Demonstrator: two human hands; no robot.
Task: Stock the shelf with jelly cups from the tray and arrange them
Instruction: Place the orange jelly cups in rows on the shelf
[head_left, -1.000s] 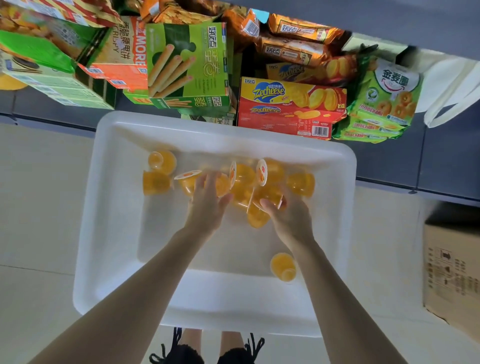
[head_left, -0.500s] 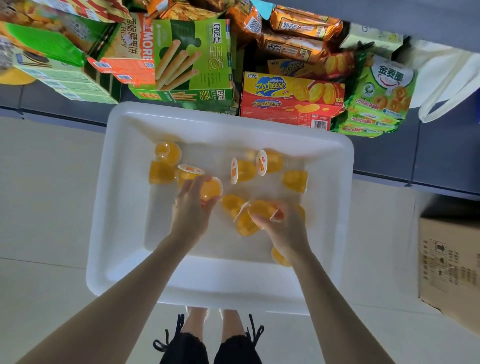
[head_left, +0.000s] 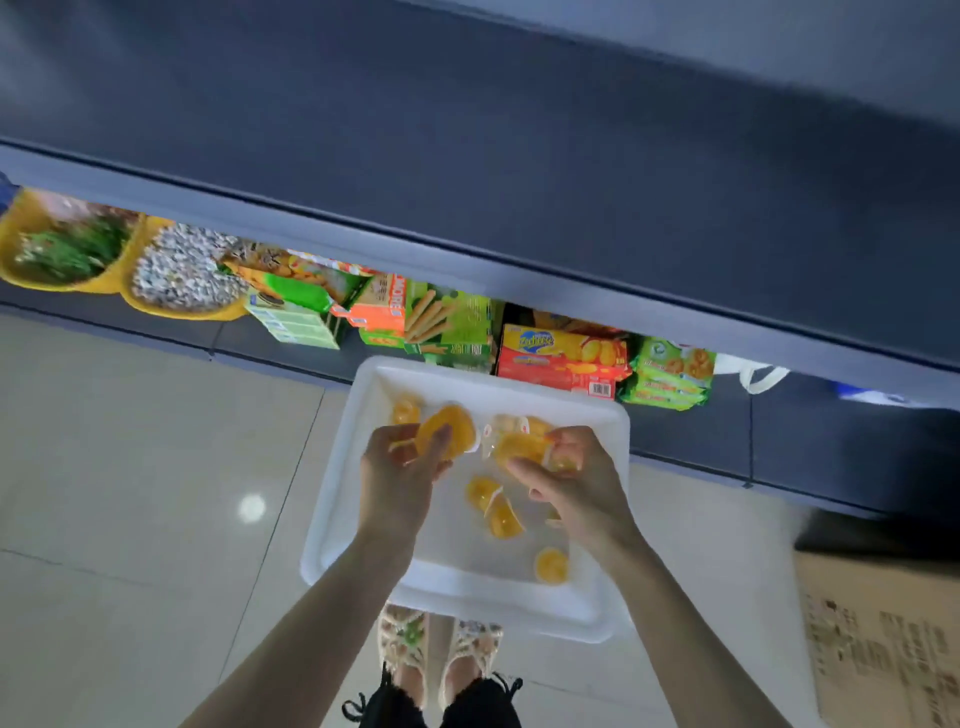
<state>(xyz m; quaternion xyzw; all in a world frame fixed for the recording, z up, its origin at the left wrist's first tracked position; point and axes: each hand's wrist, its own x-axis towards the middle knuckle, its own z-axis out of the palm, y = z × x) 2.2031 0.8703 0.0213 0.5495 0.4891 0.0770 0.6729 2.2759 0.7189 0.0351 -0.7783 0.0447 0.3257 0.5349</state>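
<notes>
A white plastic tray (head_left: 467, 587) sits on the floor in front of the shelving. Several orange jelly cups lie loose in it, among them one near the front (head_left: 551, 565) and a pair in the middle (head_left: 493, 506). My left hand (head_left: 400, 478) is raised above the tray and grips orange jelly cups (head_left: 448, 432). My right hand (head_left: 576, 483) is raised too, fingers curled round more jelly cups (head_left: 519, 448). A dark blue shelf (head_left: 519, 171) spans the upper view, bare on top.
Under the shelf, the bottom level holds snack boxes (head_left: 563, 356), green cookie packs (head_left: 670, 374) and yellow bins of wrapped sweets (head_left: 182, 275). A cardboard box (head_left: 883, 639) stands on the floor at right. My feet (head_left: 441, 660) are just behind the tray.
Both hands have lifted out of the tray with jelly cups in them. The view has swung upward, so the blue shelf now fills the top and the tray looks smaller.
</notes>
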